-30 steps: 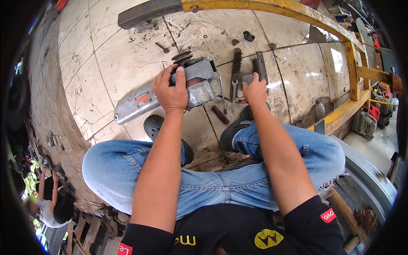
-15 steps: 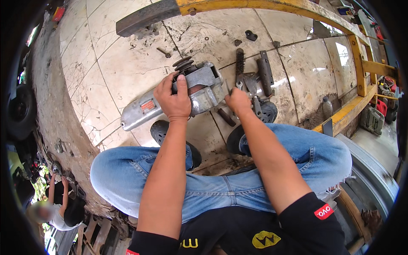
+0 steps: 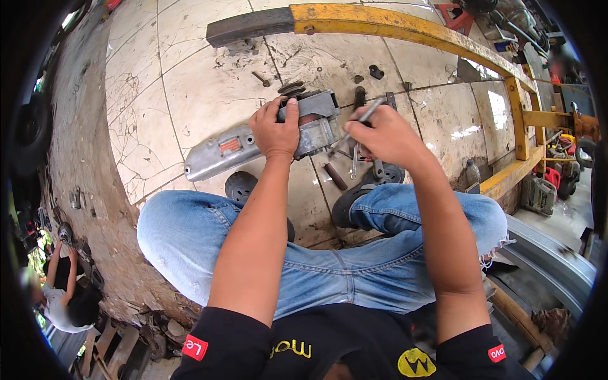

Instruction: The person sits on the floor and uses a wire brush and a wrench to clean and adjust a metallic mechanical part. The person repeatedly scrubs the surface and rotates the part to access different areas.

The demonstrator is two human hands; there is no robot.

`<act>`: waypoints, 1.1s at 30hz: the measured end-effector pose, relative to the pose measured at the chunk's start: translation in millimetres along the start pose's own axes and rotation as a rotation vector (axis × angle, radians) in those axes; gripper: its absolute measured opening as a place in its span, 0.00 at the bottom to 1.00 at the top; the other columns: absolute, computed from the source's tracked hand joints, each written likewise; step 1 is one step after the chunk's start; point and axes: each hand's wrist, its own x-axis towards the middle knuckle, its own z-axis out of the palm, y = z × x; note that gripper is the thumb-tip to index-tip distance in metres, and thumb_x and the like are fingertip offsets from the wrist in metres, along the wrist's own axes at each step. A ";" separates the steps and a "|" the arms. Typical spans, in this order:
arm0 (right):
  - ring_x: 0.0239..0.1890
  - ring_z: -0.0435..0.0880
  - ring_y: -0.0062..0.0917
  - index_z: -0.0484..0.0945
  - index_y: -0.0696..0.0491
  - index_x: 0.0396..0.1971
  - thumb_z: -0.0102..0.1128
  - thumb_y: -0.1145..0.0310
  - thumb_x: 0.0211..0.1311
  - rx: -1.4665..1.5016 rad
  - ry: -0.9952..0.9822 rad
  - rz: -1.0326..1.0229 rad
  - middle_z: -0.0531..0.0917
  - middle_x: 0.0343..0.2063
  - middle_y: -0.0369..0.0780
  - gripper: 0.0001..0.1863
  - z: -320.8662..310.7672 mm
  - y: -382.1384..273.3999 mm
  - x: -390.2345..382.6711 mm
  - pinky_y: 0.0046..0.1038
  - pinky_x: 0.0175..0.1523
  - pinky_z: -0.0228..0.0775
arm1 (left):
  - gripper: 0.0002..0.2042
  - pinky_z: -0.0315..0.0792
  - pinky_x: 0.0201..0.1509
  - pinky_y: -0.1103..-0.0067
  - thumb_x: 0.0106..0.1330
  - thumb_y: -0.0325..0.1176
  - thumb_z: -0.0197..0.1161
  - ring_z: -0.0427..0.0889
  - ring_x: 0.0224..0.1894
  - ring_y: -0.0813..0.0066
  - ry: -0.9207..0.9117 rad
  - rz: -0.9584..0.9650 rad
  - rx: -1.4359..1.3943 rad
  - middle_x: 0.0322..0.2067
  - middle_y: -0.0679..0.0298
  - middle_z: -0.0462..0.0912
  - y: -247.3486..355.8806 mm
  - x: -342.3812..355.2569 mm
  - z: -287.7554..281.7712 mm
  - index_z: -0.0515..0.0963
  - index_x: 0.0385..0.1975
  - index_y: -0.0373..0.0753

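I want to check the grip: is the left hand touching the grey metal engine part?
Touching. The head view shows the left hand closed over the grey metal engine part, with its fingers wrapped on the top edge and no gap visible.

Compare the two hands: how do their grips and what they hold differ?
The left hand wraps over a bulky grey metal housing that lies on the tiled floor; the right hand pinches a thin metal tool, raised and angled toward the housing. Both hands are bare.
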 end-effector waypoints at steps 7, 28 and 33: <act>0.36 0.83 0.51 0.83 0.58 0.35 0.59 0.63 0.62 -0.250 0.347 -0.278 0.83 0.27 0.56 0.13 13.9 -35.5 23.7 0.41 0.41 0.75 | 0.19 0.67 0.62 0.66 0.62 0.54 0.65 0.72 0.57 0.57 -0.051 -0.024 0.028 0.46 0.63 0.84 6.1 -1.1 -5.7 0.86 0.43 0.49; 0.21 0.80 0.19 0.79 0.61 0.46 0.59 0.65 0.69 0.512 0.438 0.155 0.83 0.26 0.39 0.15 24.6 91.9 -9.7 0.21 0.23 0.69 | 0.18 0.66 0.61 0.65 0.65 0.55 0.63 0.73 0.55 0.55 -0.036 -0.005 0.071 0.45 0.60 0.84 5.1 -0.9 -0.6 0.85 0.42 0.49; 0.21 0.80 0.20 0.78 0.61 0.46 0.62 0.62 0.68 0.889 0.375 -0.093 0.83 0.26 0.39 0.17 44.1 49.0 -3.9 0.21 0.23 0.68 | 0.24 0.67 0.63 0.64 0.63 0.61 0.60 0.70 0.61 0.58 -0.124 -0.058 0.119 0.51 0.65 0.81 -1.3 5.0 -0.5 0.84 0.47 0.51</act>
